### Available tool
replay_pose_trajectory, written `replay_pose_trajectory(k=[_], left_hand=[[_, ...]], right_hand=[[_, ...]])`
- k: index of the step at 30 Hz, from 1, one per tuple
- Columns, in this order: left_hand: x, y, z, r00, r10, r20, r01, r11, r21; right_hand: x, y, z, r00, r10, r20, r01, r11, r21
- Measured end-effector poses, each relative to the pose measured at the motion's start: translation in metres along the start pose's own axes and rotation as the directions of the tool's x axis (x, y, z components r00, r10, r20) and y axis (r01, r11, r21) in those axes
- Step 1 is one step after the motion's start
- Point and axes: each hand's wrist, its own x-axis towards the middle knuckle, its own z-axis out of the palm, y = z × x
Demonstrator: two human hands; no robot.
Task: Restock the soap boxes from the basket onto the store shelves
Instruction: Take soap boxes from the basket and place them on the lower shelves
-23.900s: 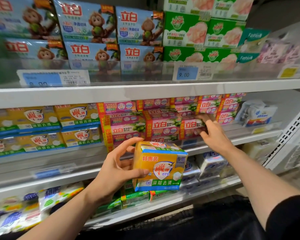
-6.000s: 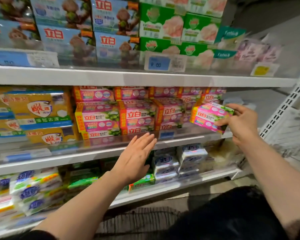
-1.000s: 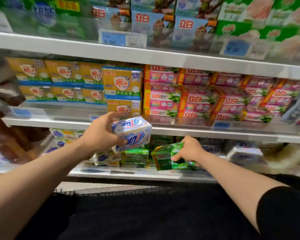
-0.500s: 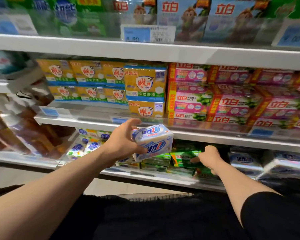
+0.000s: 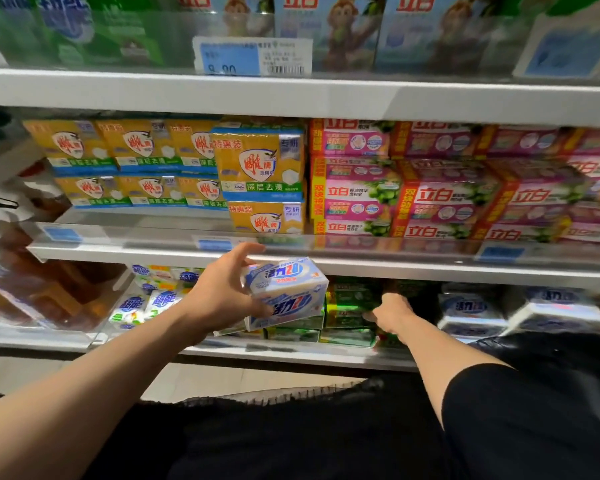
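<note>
Stock in hand: one white-and-blue soap pack (image 5: 286, 292), grasped by the left hand (image 5: 222, 292), held just before the bottom shelf (image 5: 291, 351), not yet placed. The right hand (image 5: 394, 313) reaches in among the green soap packs (image 5: 352, 303) on that shelf; what it grasps — cannot tell. Above that shelf, full rows of yellow boxes (image 5: 257, 164) and pink boxes (image 5: 437, 195) suggest restocking is well along. Matching white packs (image 5: 471, 306) sit right of the green ones, beyond the right arm. Basket not identifiable.

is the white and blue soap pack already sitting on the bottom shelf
No, the left hand grips the white and blue soap pack in the air before the shelf.
</note>
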Motion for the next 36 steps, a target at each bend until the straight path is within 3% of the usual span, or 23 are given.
replay_pose_trajectory(k=[5, 8, 10, 11, 13, 15, 21, 25, 27, 29, 31, 36], left_hand=[[0.001, 0.006, 0.010, 0.998, 0.044, 0.041, -0.045, 0.998, 0.045], [0.005, 0.012, 0.021, 0.992, 0.093, 0.088, -0.097, 0.994, 0.047], [0.009, 0.018, 0.031, 0.983, 0.139, 0.123, -0.147, 0.987, 0.061], [0.012, 0.021, 0.037, 0.977, 0.160, 0.137, -0.171, 0.983, 0.072], [0.016, 0.029, 0.053, 0.966, 0.204, 0.159, -0.220, 0.972, 0.089], [0.019, 0.038, 0.073, 0.957, 0.237, 0.168, -0.257, 0.960, 0.111], [0.021, 0.053, 0.138, 0.938, 0.318, 0.139, -0.336, 0.932, 0.134], [0.022, 0.053, 0.165, 0.878, 0.401, 0.260, -0.442, 0.888, 0.123], [0.025, 0.054, 0.170, 0.817, 0.508, 0.274, -0.566, 0.797, 0.212], [0.034, 0.052, 0.167, 0.721, 0.653, 0.233, -0.685, 0.620, 0.382], [0.048, 0.045, 0.160, 0.632, 0.736, 0.244, -0.718, 0.436, 0.543], [0.066, 0.027, 0.156, 0.630, 0.705, 0.327, -0.655, 0.256, 0.711]], right_hand=[[-0.015, 0.000, -0.012, 0.991, -0.046, 0.125, 0.047, 0.999, -0.002], [-0.032, 0.007, -0.030, 0.997, 0.002, 0.079, -0.001, 1.000, -0.007], [-0.044, 0.016, -0.047, 0.996, 0.056, 0.068, -0.069, 0.978, 0.198], [-0.051, 0.021, -0.056, 0.990, 0.088, 0.108, -0.121, 0.926, 0.358], [-0.066, 0.032, -0.071, 0.960, 0.092, 0.265, -0.253, 0.692, 0.676], [-0.080, 0.037, -0.080, 0.933, 0.028, 0.359, -0.329, 0.474, 0.817], [-0.113, 0.040, -0.060, 0.971, 0.001, 0.240, -0.240, 0.027, 0.970], [-0.108, 0.053, -0.051, 0.979, 0.104, 0.174, -0.168, -0.069, 0.983], [-0.102, 0.058, -0.052, 0.969, 0.204, 0.136, -0.111, -0.128, 0.986], [-0.100, 0.066, -0.055, 0.957, 0.272, 0.100, -0.072, -0.111, 0.991], [-0.094, 0.075, -0.059, 0.941, 0.334, 0.064, -0.030, -0.106, 0.994], [-0.056, 0.088, -0.064, 0.850, 0.525, 0.050, 0.078, -0.220, 0.972]])
